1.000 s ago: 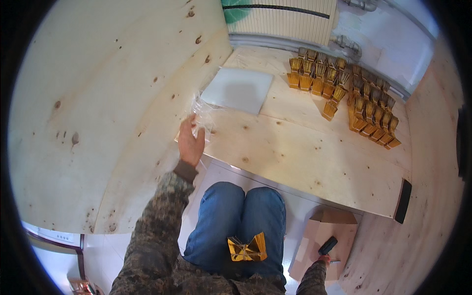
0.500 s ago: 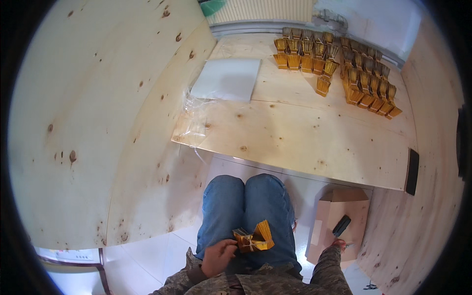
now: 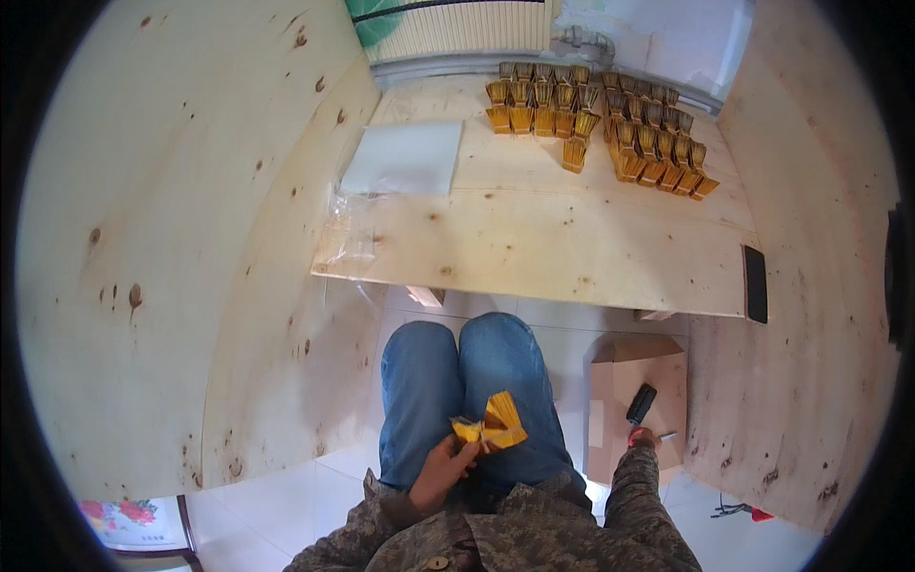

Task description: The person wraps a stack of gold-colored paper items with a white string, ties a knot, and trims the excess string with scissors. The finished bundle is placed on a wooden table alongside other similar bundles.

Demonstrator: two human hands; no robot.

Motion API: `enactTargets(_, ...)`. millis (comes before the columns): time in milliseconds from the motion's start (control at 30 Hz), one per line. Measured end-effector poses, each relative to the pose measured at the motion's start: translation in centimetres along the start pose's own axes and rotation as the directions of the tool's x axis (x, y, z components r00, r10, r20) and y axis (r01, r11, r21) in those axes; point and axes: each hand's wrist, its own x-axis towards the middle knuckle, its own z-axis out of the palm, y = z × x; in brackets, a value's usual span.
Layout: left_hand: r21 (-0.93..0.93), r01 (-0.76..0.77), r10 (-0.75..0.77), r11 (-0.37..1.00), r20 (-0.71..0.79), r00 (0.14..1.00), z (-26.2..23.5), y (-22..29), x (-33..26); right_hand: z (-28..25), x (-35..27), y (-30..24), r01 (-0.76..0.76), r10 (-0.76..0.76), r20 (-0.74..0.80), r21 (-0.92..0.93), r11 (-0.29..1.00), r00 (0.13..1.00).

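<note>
On my lap, over the thighs of my jeans, is a bundle of folded gold paper (image 3: 503, 424), pinched at the middle and fanned out at its right end. My left hand (image 3: 446, 469) is closed on its lower left side, thumb and fingers against the paper. My right hand (image 3: 644, 438) reaches down to the right, over a brown cardboard box (image 3: 610, 381) on the floor. Its fingers are too small to make out. Something red and a short silvery piece show right beside them. Just beyond the hand lies a black oblong thing (image 3: 641, 404) on the box.
In front stands a wooden table (image 3: 534, 243) with rows of gold paper bundles (image 3: 543, 122) at its far right. A white sheet (image 3: 403, 157) and clear plastic film (image 3: 353, 229) are at its left. Wooden panels (image 3: 191, 238) rise on both sides. A framed flower picture (image 3: 138, 524) stands lower left.
The whole view has shifted. My left thumb and fingers now grip the gold paper bundle, which has turned slightly upward on my lap. My right hand stays over the box, near the black thing.
</note>
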Motion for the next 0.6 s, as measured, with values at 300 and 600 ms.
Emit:
enactTargets(300, -0.166, -0.194, 0.201, 0.967, 0.026, 0.979, -0.7, -1.5, 1.0, -19.2, -25.6, -14.1, 0.18, -0.654, -0.122, 0.983, 0.023, 0.747)
enactTargets(600, -0.441, -0.587, 0.651, 0.679, -0.008, 0.759, -3.0, 1.1, -1.3, -31.3, -45.1, -21.6, 0.546, -0.931, -0.219, 0.837, -0.026, 0.291)
